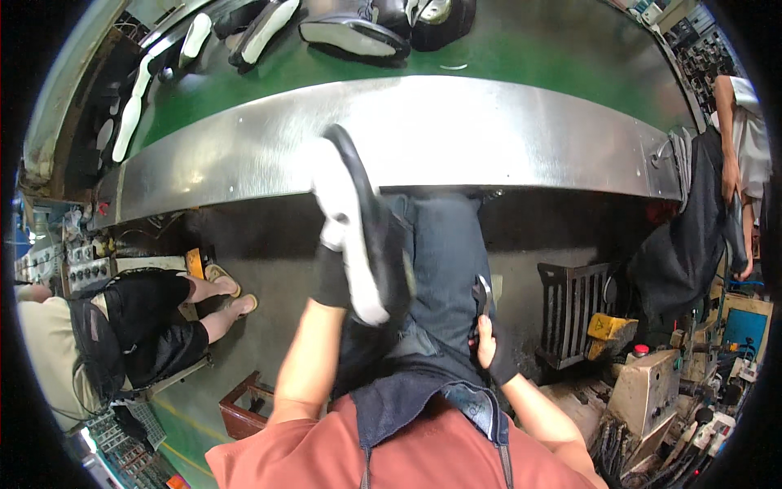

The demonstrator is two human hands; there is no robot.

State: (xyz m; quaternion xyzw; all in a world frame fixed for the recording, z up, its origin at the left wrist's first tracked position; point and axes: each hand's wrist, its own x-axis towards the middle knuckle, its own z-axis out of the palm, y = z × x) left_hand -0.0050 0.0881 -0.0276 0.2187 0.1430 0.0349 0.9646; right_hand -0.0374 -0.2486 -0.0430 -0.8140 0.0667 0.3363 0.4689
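Black upper, white sole: that's the shoe [358, 232] up in the middle of the view, sole turned leftward, raised over the person's lap and just below the near edge of the steel worktop [505, 138]. Left hand [332, 273], in a dark glove, is closed on the shoe from underneath, forearm rising bare from the lower edge. Right hand [491, 346], gloved dark too, is clenched around the handle of a small dark cutting tool [481, 297], its metal tip pointing up, held just right of the shoe and not touching it. Blue jeans and a dark apron [432, 383] fill the lap beneath both hands.

Beyond the steel edge, the green belt [521, 57] of the worktop carries more shoes [350, 28] along its far side, and a row of pale soles [130, 114] curves along the left end. Down at the left, a seated person [147, 326] in black, sandals on the floor. Over at the right corner of the worktop, another person [741, 138] in white stands. A yellow-capped machine [643, 375] sits at the lower right, with a dark slatted crate [574, 314] beside it
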